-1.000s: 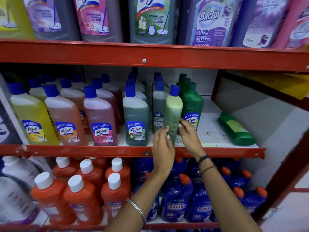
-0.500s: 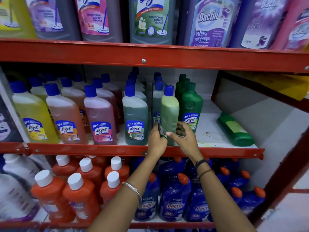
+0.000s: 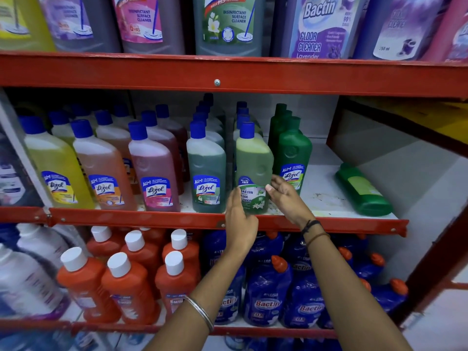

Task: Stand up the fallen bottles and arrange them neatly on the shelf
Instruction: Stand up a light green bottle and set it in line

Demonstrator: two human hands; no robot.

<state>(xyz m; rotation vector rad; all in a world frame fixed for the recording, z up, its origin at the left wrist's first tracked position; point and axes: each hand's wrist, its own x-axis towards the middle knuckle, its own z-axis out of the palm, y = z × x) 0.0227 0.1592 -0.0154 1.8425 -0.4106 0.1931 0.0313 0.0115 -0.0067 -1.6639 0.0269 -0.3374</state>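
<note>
The light green bottle [image 3: 254, 168] is stood upright at the shelf [image 3: 329, 196] front, touched by left hand [image 3: 239, 224] and right hand [image 3: 286, 196], fingers loosely spread. At 3 o'clock, a dark green bottle [image 3: 363, 190] is seen fallen.

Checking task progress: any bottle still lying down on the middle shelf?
Yes, a green bottle lies on its side at the right end of the middle shelf.

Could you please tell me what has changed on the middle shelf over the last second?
The light green Bactin bottle went from leaning left to upright, and was turned so its label faces front. The left hand and right hand kept to its lower part; whether they grip it now is unclear. The fallen dark green bottle stays on its side, and the Lizol rows are unmoved.
</note>
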